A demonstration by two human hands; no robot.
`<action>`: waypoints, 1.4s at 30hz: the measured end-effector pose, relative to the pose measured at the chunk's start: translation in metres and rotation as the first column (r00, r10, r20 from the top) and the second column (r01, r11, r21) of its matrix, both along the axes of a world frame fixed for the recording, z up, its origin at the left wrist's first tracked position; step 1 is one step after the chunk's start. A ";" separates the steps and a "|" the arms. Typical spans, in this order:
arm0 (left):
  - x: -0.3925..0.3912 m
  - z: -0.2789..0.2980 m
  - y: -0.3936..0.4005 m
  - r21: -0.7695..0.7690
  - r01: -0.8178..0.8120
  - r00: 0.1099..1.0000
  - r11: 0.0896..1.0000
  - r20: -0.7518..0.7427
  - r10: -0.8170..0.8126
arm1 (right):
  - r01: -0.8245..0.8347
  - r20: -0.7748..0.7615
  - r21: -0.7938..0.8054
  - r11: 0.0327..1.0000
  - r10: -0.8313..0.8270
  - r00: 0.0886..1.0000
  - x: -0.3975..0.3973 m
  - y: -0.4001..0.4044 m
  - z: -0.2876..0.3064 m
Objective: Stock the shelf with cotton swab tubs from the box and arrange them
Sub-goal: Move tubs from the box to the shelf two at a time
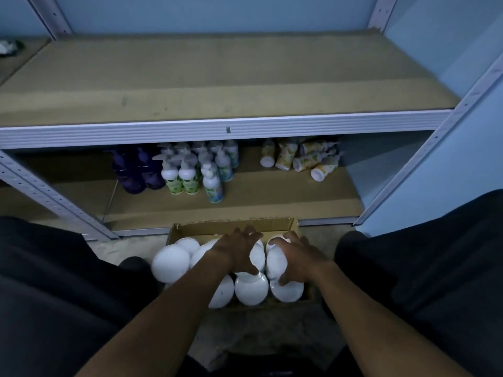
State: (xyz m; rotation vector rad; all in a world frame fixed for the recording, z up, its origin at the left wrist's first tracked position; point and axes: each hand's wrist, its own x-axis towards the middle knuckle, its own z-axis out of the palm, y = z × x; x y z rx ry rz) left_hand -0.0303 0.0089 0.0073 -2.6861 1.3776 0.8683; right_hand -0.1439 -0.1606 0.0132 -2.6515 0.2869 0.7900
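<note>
Both hands reach down into the cardboard box [234,227] on the floor, which is packed with white cotton swab tubs [170,263] seen lid-up. The left hand [239,250] lies across one tub [257,257] near the middle of the box, fingers spread over its far side and thumb hooked round its near edge, so its grip is closed round that tub. The right hand [296,258] does the same on the neighbouring tub [276,261] just to the right, fingers curled over the top and far side, thumb pressing low on the near side; this grip also holds its tub. The two held tubs sit side by side, touching or very nearly so. In front of them, nearer the person, stands a row of three more tubs [251,291], and further tubs crowd the left part of the box, one bulging over its left wall.

The box stands on a pale floor between the person's dark-clad legs [54,281], just before a metal shelf unit [226,130]. The upper shelf board [217,77] is bare brown board. On the lower shelf [258,197] stand purple bottles [136,170] and white pump bottles [190,172] (green and blue labels), with a loose heap of yellow-patterned bottles [302,159] lying on their sides to the right. The walls are pale blue.
</note>
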 end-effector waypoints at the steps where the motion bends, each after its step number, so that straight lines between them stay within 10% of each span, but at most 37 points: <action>1: -0.001 -0.004 -0.002 0.021 0.010 1.000 1.000 0.024 -0.010 | -0.010 -0.011 -0.022 1.000 0.009 1.000 0.001 0.000 -0.003; 24: -0.005 -0.004 -0.007 -0.008 -0.042 0.998 0.999 0.046 0.042 | 0.025 0.084 -0.054 0.998 -0.021 0.996 0.008 0.011 -0.001; 42: 0.027 0.199 -0.008 -0.190 -0.040 0.982 0.981 0.176 0.074 | 0.044 0.349 -0.010 0.999 -0.037 0.936 0.027 -0.024 0.191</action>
